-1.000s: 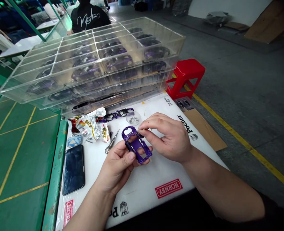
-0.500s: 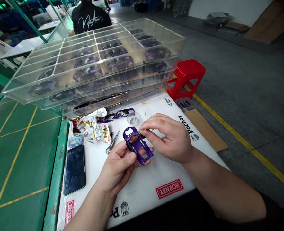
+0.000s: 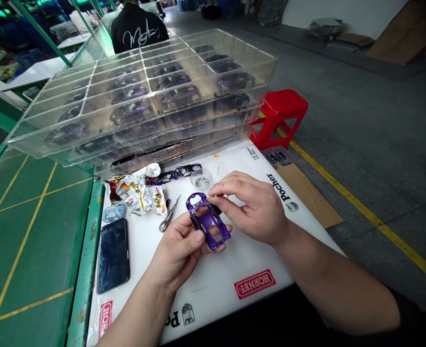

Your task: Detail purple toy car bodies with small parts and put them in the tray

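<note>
My left hand [image 3: 184,241] is closed around a purple toy car body [image 3: 209,221], its thumb along one side and fingers beneath. The shell is tilted and shows its openings. At its upper right edge, the thumb and forefinger of my right hand [image 3: 252,207] are pinched together; whatever sits between those tips is too small to make out. Just beyond the shell lies a small clear round dish [image 3: 201,179] with tiny shiny bits. A metal-handled pointed tool [image 3: 168,217] rests on the white surface [image 3: 213,299] to the left of the shell.
Stacked clear compartment trays [image 3: 144,96] of purple cars rise behind the work surface. More purple car parts [image 3: 177,173], crumpled wrappers [image 3: 140,188], a blue case [image 3: 113,212] and a phone [image 3: 113,255] lie left. A red stool [image 3: 283,113] stands right; a person [image 3: 139,29] sits beyond.
The car body has tipped slightly in my left hand and shifted a little lower. My right hand keeps its pinch at the edge. The camera view has shifted slightly.
</note>
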`<state>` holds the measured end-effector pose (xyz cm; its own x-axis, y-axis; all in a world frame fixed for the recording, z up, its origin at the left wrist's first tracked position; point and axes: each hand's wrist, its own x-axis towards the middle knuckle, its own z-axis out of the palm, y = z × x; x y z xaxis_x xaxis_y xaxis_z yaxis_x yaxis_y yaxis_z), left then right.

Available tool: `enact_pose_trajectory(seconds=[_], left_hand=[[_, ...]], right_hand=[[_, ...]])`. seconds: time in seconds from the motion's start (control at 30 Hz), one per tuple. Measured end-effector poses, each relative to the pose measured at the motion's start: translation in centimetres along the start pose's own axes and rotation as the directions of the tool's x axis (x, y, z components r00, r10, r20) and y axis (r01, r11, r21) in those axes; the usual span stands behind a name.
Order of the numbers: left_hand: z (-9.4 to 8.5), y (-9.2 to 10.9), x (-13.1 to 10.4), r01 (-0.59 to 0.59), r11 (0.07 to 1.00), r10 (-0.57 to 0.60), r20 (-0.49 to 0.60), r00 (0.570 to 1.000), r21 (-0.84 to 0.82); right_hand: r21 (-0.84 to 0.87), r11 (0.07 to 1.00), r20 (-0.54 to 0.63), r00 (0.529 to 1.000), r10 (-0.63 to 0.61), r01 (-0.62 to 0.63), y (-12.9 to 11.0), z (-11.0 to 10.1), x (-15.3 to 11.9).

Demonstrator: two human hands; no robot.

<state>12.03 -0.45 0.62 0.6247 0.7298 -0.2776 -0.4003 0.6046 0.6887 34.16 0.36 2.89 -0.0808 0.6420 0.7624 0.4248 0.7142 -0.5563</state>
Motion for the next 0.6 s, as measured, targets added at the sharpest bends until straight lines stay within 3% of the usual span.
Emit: enact_pose_trajectory(seconds=[0.6], left_hand=[[0.55,0.44,0.05,0.020,1.000,-0.018,0.060,0.998,-0.020]], right_hand=[[0.098,0.988,0.015,0.993,0.118,-0.119,-0.71,-0.01,0.07]])
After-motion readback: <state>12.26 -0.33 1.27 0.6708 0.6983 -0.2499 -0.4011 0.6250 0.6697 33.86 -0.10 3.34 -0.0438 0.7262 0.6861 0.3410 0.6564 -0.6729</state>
